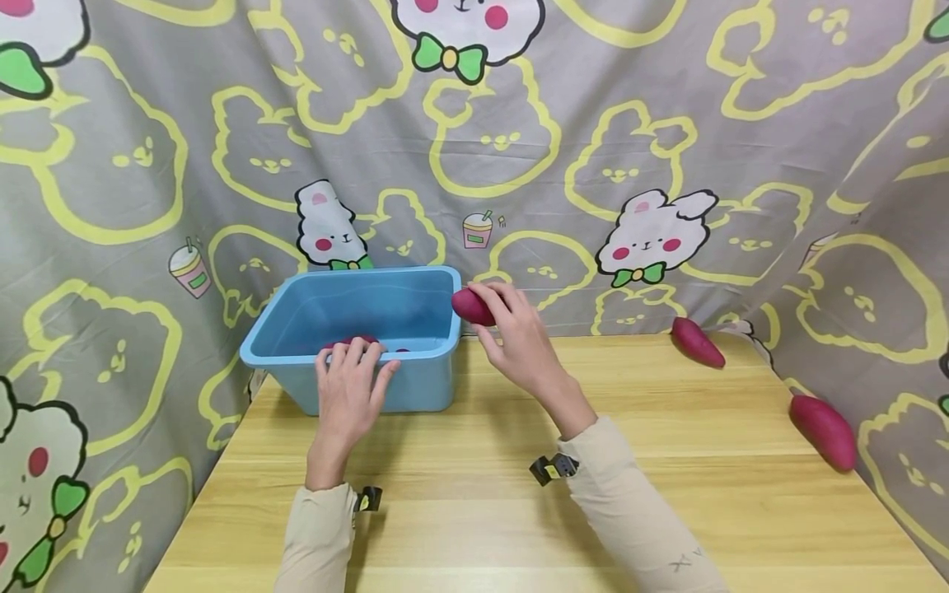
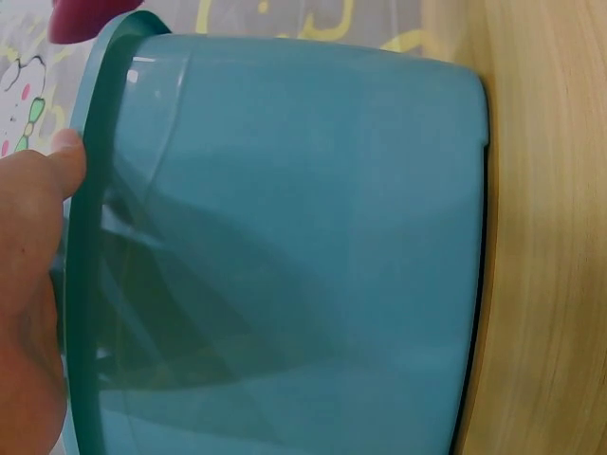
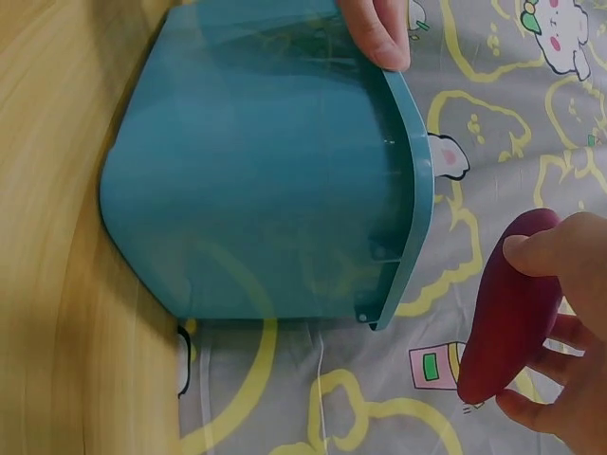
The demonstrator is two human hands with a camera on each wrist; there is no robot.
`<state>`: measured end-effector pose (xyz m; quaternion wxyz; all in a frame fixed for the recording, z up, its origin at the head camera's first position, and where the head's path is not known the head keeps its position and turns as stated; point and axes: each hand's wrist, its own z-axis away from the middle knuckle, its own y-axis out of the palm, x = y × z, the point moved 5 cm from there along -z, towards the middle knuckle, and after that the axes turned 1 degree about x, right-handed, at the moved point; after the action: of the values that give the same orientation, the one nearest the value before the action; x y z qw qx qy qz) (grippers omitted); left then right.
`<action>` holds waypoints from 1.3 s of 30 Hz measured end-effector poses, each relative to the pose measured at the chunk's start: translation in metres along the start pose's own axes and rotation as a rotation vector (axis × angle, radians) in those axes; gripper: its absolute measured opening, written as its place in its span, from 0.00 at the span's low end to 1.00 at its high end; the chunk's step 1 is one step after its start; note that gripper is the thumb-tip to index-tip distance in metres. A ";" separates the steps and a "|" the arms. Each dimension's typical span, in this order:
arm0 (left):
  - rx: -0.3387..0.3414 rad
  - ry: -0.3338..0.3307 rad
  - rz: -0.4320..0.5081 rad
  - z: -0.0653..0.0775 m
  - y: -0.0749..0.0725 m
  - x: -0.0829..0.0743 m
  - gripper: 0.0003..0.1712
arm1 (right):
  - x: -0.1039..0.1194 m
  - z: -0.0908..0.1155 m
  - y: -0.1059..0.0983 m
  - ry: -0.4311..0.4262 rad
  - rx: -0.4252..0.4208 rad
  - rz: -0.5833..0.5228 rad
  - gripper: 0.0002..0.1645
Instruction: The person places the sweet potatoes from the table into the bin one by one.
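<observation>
**Sweet potato held up at the tub's right end, left hand on the rim!**

Here's your wood-grain table (image 1: 474, 519), spread wide beneath it all, and at its far left sits the big item: the blue plastic tub (image 1: 393, 387). It looks thin-walled, light for its size and a little flexible, so it would likely slide if knocked; the turned-out rim offers the best hold.

And that's where your left hand (image 1: 347, 391) is, fingers curled over the near rim, thumb resting against the edge. Over to your right hand (image 1: 522, 333), raised above the table: thumb on one side, fingers on the other, spread only as far as the load demands.

And the load? A purple sweet potato (image 3: 512, 308), up in the air beside the tub's right end, apart from the rim in the right wrist view. Expect it firm and dense, modest in weight, smooth enough to roll under a loose pinch, its skin easily bruised. Across its thick middle is the sound place to grip, as you have it; the tapered ends give less to hold.

Two more lie far right: the right-edge sweet potato (image 1: 823, 432) and the back-right sweet potato (image 1: 697, 342). Smallest of all, reddish patches (image 1: 403, 351) peek from inside the tub, too hidden to count.
</observation>
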<state>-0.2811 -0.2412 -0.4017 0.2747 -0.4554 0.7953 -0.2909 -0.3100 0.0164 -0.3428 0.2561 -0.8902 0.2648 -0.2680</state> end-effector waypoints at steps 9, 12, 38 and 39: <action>0.005 0.003 -0.003 0.000 0.000 0.000 0.19 | 0.004 -0.002 0.008 0.001 0.017 0.007 0.36; 0.005 0.003 -0.006 -0.001 0.000 0.000 0.19 | 0.005 -0.004 0.011 -0.004 0.024 0.013 0.35; 0.028 -0.017 -0.018 0.000 0.002 0.000 0.20 | 0.022 -0.015 0.032 -0.087 0.084 -0.028 0.33; 0.030 -0.020 -0.020 0.000 0.002 0.000 0.20 | 0.023 -0.016 0.033 -0.091 0.083 -0.032 0.33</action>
<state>-0.2824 -0.2405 -0.4025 0.2864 -0.4620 0.7834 -0.3013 -0.3139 -0.0267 -0.3433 0.3003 -0.8942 0.2273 -0.2419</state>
